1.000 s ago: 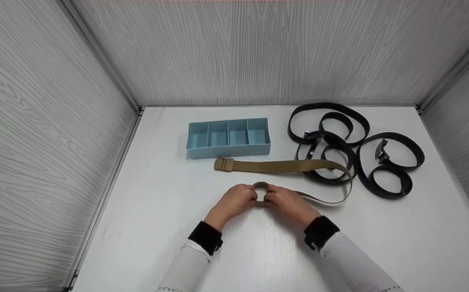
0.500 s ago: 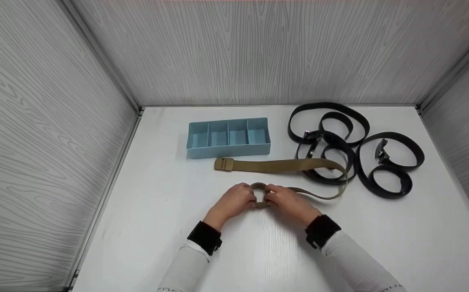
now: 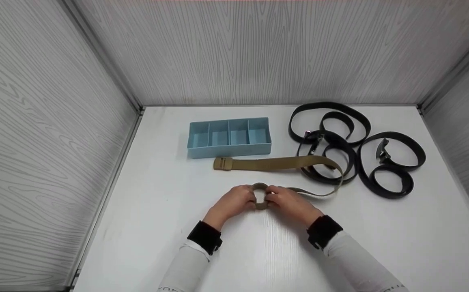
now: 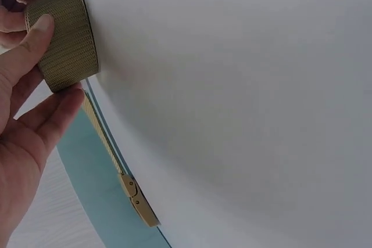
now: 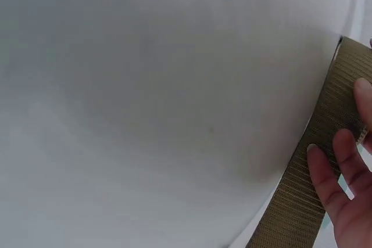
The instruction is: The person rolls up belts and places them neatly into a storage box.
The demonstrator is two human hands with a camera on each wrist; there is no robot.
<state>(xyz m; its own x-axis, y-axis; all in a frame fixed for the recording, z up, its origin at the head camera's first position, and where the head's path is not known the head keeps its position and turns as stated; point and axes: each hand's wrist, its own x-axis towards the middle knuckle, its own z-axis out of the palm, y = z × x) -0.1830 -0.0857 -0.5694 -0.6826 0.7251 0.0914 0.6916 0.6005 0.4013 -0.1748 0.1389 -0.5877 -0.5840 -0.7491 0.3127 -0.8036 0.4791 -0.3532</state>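
A tan webbing belt (image 3: 275,164) stands on its edge in front of me, its end rolled into a small open ring. My left hand (image 3: 236,200) pinches the ring's left side; in the left wrist view the thumb lies across the ribbed coil (image 4: 70,42). On the ring's right side, my right hand (image 3: 293,204) holds the coil and strap, with fingertips on the webbing (image 5: 302,178) in the right wrist view. The rest of the belt curves out to the right and back to its tan buckle (image 3: 222,163), above the hands in the head view.
A blue tray (image 3: 229,152) with several compartments stands behind the buckle. Several black belts (image 3: 390,194) with metal buckles lie loosely coiled at the right, and the tan strap's bend passes over one. Wood-grain panels (image 3: 234,52) enclose the white table (image 3: 157,227).
The tan belt's bend at the right has drawn in leftward and its loop is smaller. Both hands stay at the ring with slight finger shifts. The buckle has barely moved.
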